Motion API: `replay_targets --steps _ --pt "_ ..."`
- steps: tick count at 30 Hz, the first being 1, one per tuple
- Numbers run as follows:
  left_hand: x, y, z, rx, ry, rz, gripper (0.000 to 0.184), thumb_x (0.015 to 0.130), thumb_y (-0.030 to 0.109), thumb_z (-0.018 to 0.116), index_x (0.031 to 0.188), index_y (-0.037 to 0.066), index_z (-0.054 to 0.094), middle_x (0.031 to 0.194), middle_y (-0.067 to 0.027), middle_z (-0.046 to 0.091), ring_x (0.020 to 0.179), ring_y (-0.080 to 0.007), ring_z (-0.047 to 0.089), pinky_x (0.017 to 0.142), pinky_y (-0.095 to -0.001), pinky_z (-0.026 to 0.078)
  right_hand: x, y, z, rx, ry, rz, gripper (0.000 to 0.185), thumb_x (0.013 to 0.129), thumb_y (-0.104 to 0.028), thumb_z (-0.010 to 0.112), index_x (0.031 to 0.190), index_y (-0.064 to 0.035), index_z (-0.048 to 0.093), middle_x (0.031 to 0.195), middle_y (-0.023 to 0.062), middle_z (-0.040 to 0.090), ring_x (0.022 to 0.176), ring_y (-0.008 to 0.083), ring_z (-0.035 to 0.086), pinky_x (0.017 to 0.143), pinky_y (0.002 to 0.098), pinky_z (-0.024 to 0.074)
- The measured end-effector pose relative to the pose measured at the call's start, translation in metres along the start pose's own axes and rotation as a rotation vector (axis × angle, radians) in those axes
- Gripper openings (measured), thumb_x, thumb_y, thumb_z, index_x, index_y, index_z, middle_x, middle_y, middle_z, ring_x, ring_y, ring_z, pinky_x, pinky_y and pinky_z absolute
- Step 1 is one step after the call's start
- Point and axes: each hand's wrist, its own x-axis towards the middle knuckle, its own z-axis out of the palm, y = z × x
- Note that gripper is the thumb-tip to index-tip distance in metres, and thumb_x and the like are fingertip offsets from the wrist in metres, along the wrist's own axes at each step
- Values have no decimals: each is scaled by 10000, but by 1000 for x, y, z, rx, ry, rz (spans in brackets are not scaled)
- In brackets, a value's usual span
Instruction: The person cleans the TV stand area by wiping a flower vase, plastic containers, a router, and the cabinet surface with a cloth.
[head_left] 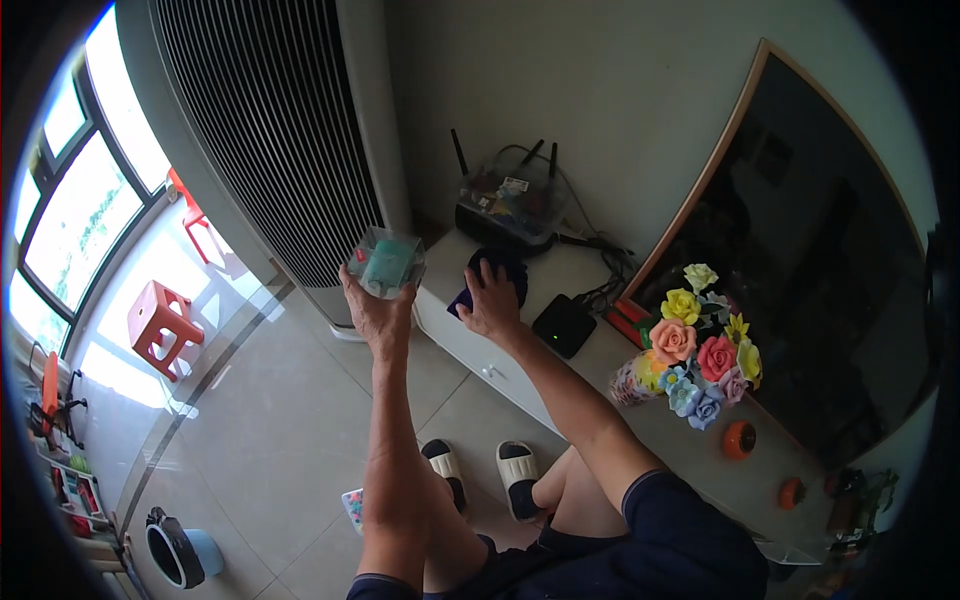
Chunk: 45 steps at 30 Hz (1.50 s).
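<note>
Here the right hand (488,304) spreads, unclenched, over a dark cloth (516,273) on the white cabinet (465,348), seemingly pressing it down near the black box (566,328); the left hand (379,315) grips a clear container (388,262), presumably keeping it out of the cloth's way.

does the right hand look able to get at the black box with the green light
Probably yes: the right hand is on the dark cloth, close to the black box, with nothing visibly blocking the way.
</note>
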Motion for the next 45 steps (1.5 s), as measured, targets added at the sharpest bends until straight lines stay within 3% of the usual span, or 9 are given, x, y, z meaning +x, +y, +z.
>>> replay_targets --steps 9,15,18,22,25,31,36,40,45 --pt "11 -5 -17 -29 26 -25 1074 652 256 814 1516 -32 244 1430 -259 457 1315 -390 485 1098 -428 409 43 2 37 89 39 -178 651 719 -193 684 1341 -62 547 1383 249 478 1186 489 501 897 549 509" --pt "13 -14 -20 -69 37 -45 1050 650 242 809 1512 -12 266 1394 -246 494 1277 -393 517 1075 -431 430 95 4 77 169 153 -305 562 725 -133 666 1279 -66 602 1327 199 525 1160 444 508 970 520 456" --pt "14 -22 -21 -27 44 -24 1053 650 250 803 1511 -22 262 1397 -255 487 1280 -400 512 1081 -430 428 98 -15 74 125 75 -188 575 706 -105 673 1276 -76 605 1276 185 548 1141 408 505 1006 496 421" --pt "15 -22 -16 6 29 -6 1071 650 281 811 1511 -35 260 1417 -265 469 1299 -396 498 1091 -432 417 89 -27 75 223 194 -352 435 710 -126 705 1144 -126 689 1200 131 600 1105 377 525 961 487 462" --pt "13 -16 -10 -37 5 -20 1079 650 304 818 1511 -37 263 1412 -266 477 1306 -393 494 1091 -428 411 70 -38 67 342 126 -342 364 683 -111 712 1047 -122 719 1175 100 611 1115 375 523 972 467 460" --pt "6 -5 -4 -57 -36 -17 1060 658 284 823 1505 -36 272 1384 -248 508 1274 -366 523 1070 -406 418 21 -30 45 420 98 -409 413 637 -138 748 1048 -143 713 1171 87 603 1099 363 519 976 463 448" --pt "1 -8 10 -215 -39 10 1014 664 241 827 1487 -29 301 1249 -192 609 1134 -317 610 996 -375 470 -19 -21 8 382 163 -349 332 652 -142 772 982 -146 743 1133 85 626 1059 318 544 954 436 443" --pt "-4 7 9 -184 -91 -10 934 672 241 833 1439 -15 366 1223 -171 629 1093 -291 631 953 -376 497 -36 -14 -8 282 37 -192 466 658 -161 773 1119 -139 707 1207 120 609 1105 333 528 981 452 426" --pt "6 -29 23 -331 -92 55 946 668 274 838 1438 -17 372 1247 -192 611 1126 -305 618 975 -388 491 -15 20 20 21 142 54 370 698 -164 724 1055 -101 651 1005 123 610 1036 307 549 884 488 421"
